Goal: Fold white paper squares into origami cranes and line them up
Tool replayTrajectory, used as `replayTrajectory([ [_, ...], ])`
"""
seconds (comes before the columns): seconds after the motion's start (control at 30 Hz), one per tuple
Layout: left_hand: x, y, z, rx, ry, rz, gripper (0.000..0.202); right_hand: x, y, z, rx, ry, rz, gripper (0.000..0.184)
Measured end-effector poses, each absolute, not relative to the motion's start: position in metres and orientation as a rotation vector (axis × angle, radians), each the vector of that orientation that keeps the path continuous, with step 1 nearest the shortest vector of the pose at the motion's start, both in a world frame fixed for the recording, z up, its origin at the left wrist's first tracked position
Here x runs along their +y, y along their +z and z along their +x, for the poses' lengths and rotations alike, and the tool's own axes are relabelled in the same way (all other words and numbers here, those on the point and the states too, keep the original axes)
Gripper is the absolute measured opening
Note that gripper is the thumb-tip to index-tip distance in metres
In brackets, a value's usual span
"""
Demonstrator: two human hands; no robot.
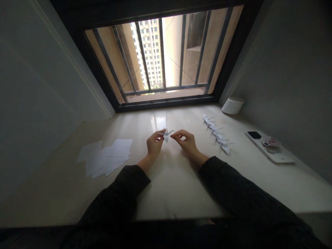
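A small white paper crane is held up over the middle of the white sill. My left hand pinches it from the left side, thumb and fingers closed on the paper. On the other side my right hand has thumb and forefinger pressed together close to the crane's thin pointed end. Whether those fingertips grip the paper or only come up to it, I cannot make out. To the right, several finished paper cranes stand in a slanting row.
Loose white paper sheets lie overlapping on the left. A phone with a round grip on its back lies at the right, near the wall. A white cup-like container sits in the back right corner. Behind the sill is a barred window.
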State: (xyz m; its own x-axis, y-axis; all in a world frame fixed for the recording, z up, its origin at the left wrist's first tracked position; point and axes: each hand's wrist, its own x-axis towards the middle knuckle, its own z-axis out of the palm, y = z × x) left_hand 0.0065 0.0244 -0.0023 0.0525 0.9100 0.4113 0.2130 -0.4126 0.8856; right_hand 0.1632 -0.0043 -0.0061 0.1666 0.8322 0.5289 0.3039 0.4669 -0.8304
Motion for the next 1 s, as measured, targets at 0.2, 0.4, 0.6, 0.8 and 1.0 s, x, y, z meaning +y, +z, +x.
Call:
replayTrajectory([
  [0.2,0.0233,-0.0044,0.0061,1.142,1.413,1.778,0.028,-0.0083,0.0021,0.1671,-1.402,0.191,-1.158,0.020],
  [0.4,0.0222,-0.0037,0.0059,1.168,1.387,1.813,0.028,-0.0045,-0.0035,0.1700,-1.424,0.176,-1.195,0.015],
  [0.6,0.0228,-0.0012,0.0054,1.225,1.368,1.813,0.026,-0.0031,-0.0047,0.1706,-1.488,0.173,-1.231,0.014],
  [0.8,0.0258,-0.0047,0.0052,1.240,1.335,1.807,0.026,-0.0012,-0.0041,0.1717,-1.523,0.160,-1.213,0.012],
  [1.0,0.0277,-0.0066,0.0052,1.222,1.312,1.819,0.025,-0.0012,-0.0032,0.1725,-1.525,0.174,-1.248,0.011],
])
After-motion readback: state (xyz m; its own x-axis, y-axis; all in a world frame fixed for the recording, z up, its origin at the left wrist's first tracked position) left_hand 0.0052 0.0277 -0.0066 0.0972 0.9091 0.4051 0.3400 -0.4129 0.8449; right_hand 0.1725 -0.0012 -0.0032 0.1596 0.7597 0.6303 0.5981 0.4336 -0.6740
